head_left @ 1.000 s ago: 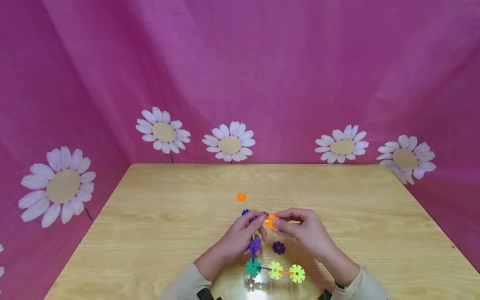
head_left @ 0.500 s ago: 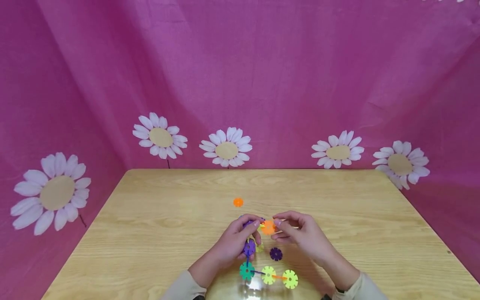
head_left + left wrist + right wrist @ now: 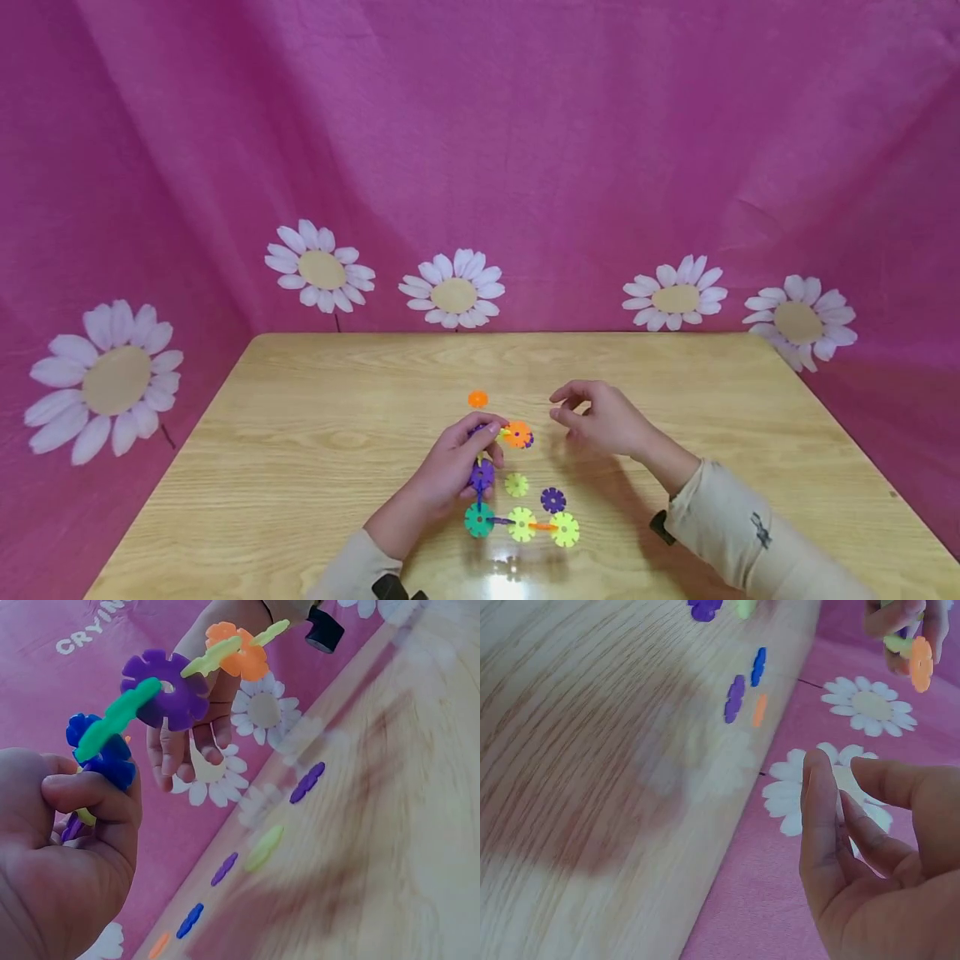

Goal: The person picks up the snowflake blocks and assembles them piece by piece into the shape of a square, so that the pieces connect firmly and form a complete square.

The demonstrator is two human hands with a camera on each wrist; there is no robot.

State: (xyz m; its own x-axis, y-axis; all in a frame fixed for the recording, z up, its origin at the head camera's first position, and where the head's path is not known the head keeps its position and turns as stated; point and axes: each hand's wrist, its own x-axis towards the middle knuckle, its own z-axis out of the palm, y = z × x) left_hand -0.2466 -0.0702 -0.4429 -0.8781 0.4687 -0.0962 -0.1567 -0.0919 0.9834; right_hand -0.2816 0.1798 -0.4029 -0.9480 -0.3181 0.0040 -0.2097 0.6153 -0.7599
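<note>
My left hand (image 3: 448, 465) grips a chain of notched plastic snowflake discs, thumb and fingers pinching it by a blue disc (image 3: 112, 766). From there a green disc (image 3: 118, 720), a purple disc (image 3: 161, 690), a yellow disc and an orange disc (image 3: 238, 651) stick out, with another yellow disc (image 3: 271, 632) at the tip in the left wrist view. The other end hangs toward me through a teal disc (image 3: 479, 520) to a yellow-green end disc (image 3: 565, 529). Off to the right my right hand (image 3: 609, 421) is raised with nothing in it, thumb and fingertips apart.
Loose discs lie on the wooden table (image 3: 337, 467): an orange one (image 3: 477, 399) farther back, a yellow one (image 3: 517, 485) and a dark purple one (image 3: 552, 500) nearer. Blue (image 3: 758, 667) and purple (image 3: 734, 699) ones show in the right wrist view. A pink flowered curtain (image 3: 525, 167) stands behind.
My right hand has let go of the orange disc and moved away to the right and back. That disc stays on the chain, which shifted slightly left with my left hand.
</note>
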